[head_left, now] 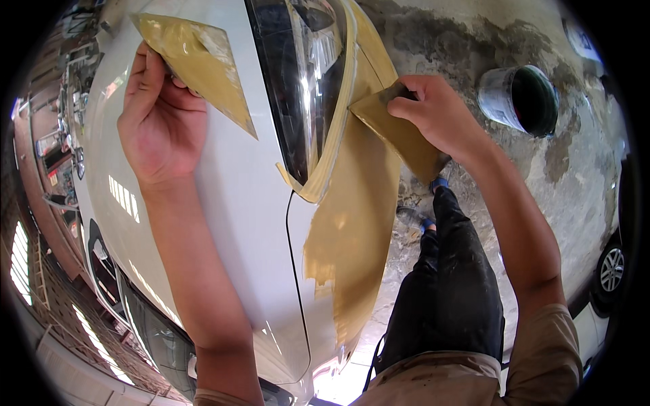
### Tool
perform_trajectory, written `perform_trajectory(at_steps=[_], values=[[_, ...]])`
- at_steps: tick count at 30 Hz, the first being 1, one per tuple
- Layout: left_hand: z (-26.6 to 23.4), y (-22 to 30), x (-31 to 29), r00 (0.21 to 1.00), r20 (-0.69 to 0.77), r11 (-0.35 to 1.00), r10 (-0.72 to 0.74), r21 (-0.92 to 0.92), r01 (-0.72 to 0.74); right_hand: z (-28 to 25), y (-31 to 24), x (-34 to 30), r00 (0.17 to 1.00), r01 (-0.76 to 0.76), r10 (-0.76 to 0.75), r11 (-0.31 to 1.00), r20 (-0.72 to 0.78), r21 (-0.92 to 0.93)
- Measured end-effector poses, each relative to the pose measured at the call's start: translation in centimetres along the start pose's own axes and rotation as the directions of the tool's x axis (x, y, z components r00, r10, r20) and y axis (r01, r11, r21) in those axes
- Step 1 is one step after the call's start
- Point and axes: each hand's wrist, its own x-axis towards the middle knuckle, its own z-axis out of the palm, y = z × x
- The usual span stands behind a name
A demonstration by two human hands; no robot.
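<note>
My left hand (159,128) is closed on a thin putty board (203,61), held above the white hood (233,196) of a car. Yellowish-brown filler coats the board's upper face. Between thumb and fingers, my right hand (437,111) grips a flat putty spreader (396,135), also smeared with filler. The spreader's near corner meets the edge of the fender beside the headlight (308,88); whether it presses there I cannot tell. Yellow masking tape (321,186) borders the headlight. A broad layer of filler (355,223) covers the fender, with a ragged edge toward the white paint.
To the right, a bucket (494,101) with a dark inside stands on the stained concrete floor (575,162). Another car's wheel (611,269) shows at the far right. My legs (447,291) are beside the fender. Shelving and equipment (57,155) line the left.
</note>
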Motion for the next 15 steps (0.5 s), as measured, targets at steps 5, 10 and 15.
perform_trajectory(at_steps=[5, 10, 15], values=[[0.0, 0.0, 0.0, 1.000, -0.014, 1.000, 0.004, 0.002, -0.004, 0.2, -0.6, -1.0, 0.999, -0.027, 0.027, 1.000, 0.035, 0.001], [0.2, -0.1, 0.1, 1.000, -0.018, 1.000, 0.002, 0.012, -0.002, 0.6, -0.9, -2.1, 0.996, -0.031, 0.030, 0.999, 0.087, 0.012], [0.4, -0.1, 0.0, 1.000, -0.011, 1.000, 0.006, 0.016, -0.006, 1.0, -1.6, -3.5, 0.992, -0.041, 0.040, 0.999, 0.116, 0.005]])
